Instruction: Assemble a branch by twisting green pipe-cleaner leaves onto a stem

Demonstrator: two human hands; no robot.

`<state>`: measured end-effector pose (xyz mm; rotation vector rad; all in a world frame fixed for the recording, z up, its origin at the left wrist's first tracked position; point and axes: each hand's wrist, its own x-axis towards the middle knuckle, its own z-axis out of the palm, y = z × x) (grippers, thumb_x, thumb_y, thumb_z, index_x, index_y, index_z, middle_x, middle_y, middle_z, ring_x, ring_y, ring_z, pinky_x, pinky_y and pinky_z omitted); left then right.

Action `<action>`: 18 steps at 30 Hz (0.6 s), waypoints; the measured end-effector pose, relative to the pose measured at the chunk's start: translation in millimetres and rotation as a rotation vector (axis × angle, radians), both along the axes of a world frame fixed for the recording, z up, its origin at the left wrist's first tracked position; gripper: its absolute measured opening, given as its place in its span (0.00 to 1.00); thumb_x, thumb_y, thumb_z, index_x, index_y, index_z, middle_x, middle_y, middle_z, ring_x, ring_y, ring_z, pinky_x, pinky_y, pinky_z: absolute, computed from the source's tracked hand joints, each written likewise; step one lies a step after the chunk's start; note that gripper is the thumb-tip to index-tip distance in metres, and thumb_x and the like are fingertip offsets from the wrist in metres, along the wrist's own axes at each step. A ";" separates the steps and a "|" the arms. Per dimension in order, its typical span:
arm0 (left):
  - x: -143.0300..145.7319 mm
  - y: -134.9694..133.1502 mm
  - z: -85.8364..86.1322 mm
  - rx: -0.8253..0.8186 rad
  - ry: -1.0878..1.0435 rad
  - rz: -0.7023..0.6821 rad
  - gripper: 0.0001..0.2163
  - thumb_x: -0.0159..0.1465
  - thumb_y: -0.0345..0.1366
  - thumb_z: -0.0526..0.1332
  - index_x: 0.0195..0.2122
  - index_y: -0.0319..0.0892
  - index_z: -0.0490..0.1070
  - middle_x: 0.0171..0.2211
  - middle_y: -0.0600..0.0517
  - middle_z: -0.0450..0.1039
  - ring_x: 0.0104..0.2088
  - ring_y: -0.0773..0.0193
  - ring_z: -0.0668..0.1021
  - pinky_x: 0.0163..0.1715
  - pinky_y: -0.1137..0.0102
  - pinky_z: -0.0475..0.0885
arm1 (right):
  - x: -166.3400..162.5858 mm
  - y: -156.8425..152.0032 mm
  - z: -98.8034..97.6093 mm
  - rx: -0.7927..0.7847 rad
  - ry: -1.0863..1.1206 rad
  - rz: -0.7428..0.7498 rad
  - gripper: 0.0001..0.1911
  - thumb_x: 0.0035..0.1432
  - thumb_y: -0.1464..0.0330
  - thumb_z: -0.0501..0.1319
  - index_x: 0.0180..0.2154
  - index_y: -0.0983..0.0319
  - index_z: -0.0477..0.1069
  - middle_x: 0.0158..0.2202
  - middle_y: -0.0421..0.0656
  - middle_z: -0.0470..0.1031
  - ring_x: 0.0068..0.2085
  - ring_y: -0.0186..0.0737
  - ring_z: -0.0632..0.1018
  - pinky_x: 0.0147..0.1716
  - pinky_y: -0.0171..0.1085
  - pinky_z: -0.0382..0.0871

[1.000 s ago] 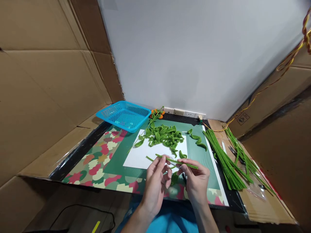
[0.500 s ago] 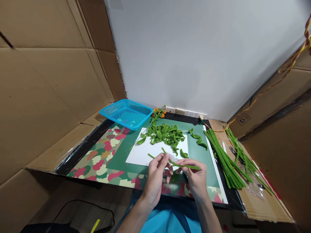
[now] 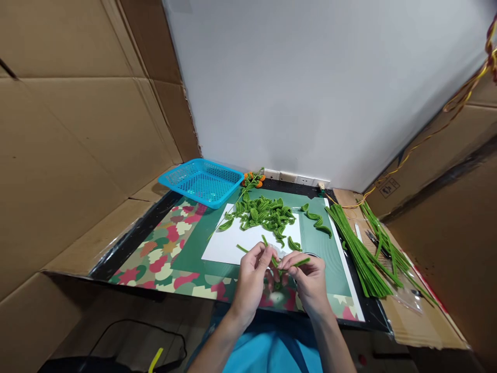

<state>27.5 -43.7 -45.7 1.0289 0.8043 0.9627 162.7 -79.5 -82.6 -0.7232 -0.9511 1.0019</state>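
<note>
Cardboard-walled booth, white back wall, worktop (image 3: pixel 163 243) covered with a camo-print mat. Your left hand (image 3: pixel 252 282) and right hand (image 3: pixel 308 285) meet just over the mat's near edge, fingers of both pinched together on one green pipe cleaner (image 3: pixel 285 263) (held close on each side of the bend, which looks like it gives you control of the fold). Finished folded leaves (image 3: pixel 264 213) sit piled on the white sheet (image 3: pixel 233 243) just beyond your hands, within reach. Straight green stems (image 3: pixel 361 246) lie bundled at your right. Blue basket (image 3: pixel 202 182) sits back left, well apart.
</note>
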 end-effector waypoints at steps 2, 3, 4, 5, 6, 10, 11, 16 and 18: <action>-1.4 0.0 0.0 0.056 0.028 -0.003 0.18 0.70 0.53 0.63 0.35 0.42 0.73 0.23 0.56 0.68 0.20 0.66 0.74 0.16 0.76 0.66 | -1.0 -0.1 2.7 -0.040 0.003 -0.002 0.09 0.61 0.62 0.74 0.31 0.59 0.84 0.30 0.44 0.81 0.25 0.36 0.78 0.20 0.33 0.73; -2.6 0.0 0.4 0.098 0.052 -0.006 0.17 0.70 0.52 0.63 0.36 0.42 0.75 0.25 0.55 0.69 0.21 0.67 0.74 0.16 0.76 0.66 | -1.5 0.0 3.6 -0.065 0.002 -0.005 0.10 0.61 0.61 0.74 0.31 0.60 0.83 0.29 0.44 0.81 0.24 0.36 0.77 0.20 0.32 0.72; -4.0 0.0 0.9 0.146 0.081 -0.009 0.16 0.71 0.51 0.63 0.38 0.42 0.77 0.28 0.53 0.70 0.22 0.67 0.74 0.16 0.76 0.66 | -2.0 0.1 4.0 -0.091 -0.002 -0.008 0.11 0.60 0.61 0.74 0.30 0.60 0.83 0.28 0.43 0.80 0.23 0.35 0.76 0.19 0.32 0.70; -5.6 -0.1 1.5 0.196 0.112 -0.012 0.16 0.71 0.50 0.63 0.38 0.41 0.78 0.32 0.51 0.72 0.24 0.67 0.74 0.17 0.76 0.66 | -2.5 0.4 4.1 -0.117 -0.004 -0.016 0.11 0.60 0.61 0.74 0.29 0.61 0.82 0.27 0.43 0.79 0.22 0.34 0.75 0.19 0.32 0.69; -7.1 -0.1 2.1 0.246 0.143 -0.018 0.16 0.71 0.49 0.63 0.37 0.41 0.79 0.36 0.50 0.73 0.25 0.68 0.74 0.17 0.76 0.66 | -3.0 0.6 4.0 -0.143 -0.005 -0.027 0.12 0.59 0.61 0.74 0.29 0.61 0.82 0.25 0.41 0.79 0.20 0.33 0.74 0.18 0.31 0.67; -9.5 -0.6 3.2 0.346 0.196 -0.056 0.19 0.72 0.46 0.62 0.28 0.39 0.78 0.41 0.47 0.73 0.26 0.70 0.72 0.18 0.76 0.64 | -3.8 1.6 4.0 -0.213 0.006 -0.096 0.13 0.56 0.59 0.76 0.31 0.61 0.81 0.20 0.37 0.74 0.16 0.27 0.65 0.15 0.30 0.61; -9.1 -0.8 3.2 0.337 0.186 -0.061 0.19 0.72 0.46 0.63 0.28 0.39 0.79 0.41 0.48 0.72 0.25 0.71 0.72 0.18 0.76 0.64 | -3.9 1.7 4.8 -0.222 -0.001 -0.107 0.14 0.56 0.59 0.76 0.30 0.62 0.80 0.19 0.37 0.73 0.16 0.27 0.64 0.15 0.30 0.61; -6.1 -1.8 3.8 0.248 0.155 -0.017 0.18 0.70 0.47 0.64 0.29 0.39 0.81 0.41 0.47 0.72 0.22 0.71 0.69 0.15 0.75 0.60 | -5.2 0.3 11.8 -0.226 -0.067 -0.115 0.15 0.53 0.59 0.77 0.28 0.62 0.80 0.19 0.39 0.75 0.18 0.30 0.69 0.17 0.30 0.65; -6.4 -2.5 4.8 0.242 0.157 -0.002 0.18 0.70 0.47 0.65 0.28 0.40 0.81 0.41 0.47 0.72 0.24 0.70 0.70 0.17 0.74 0.62 | -6.4 -0.6 13.9 -0.230 -0.080 -0.110 0.14 0.53 0.60 0.77 0.27 0.62 0.81 0.20 0.39 0.76 0.18 0.31 0.71 0.17 0.30 0.66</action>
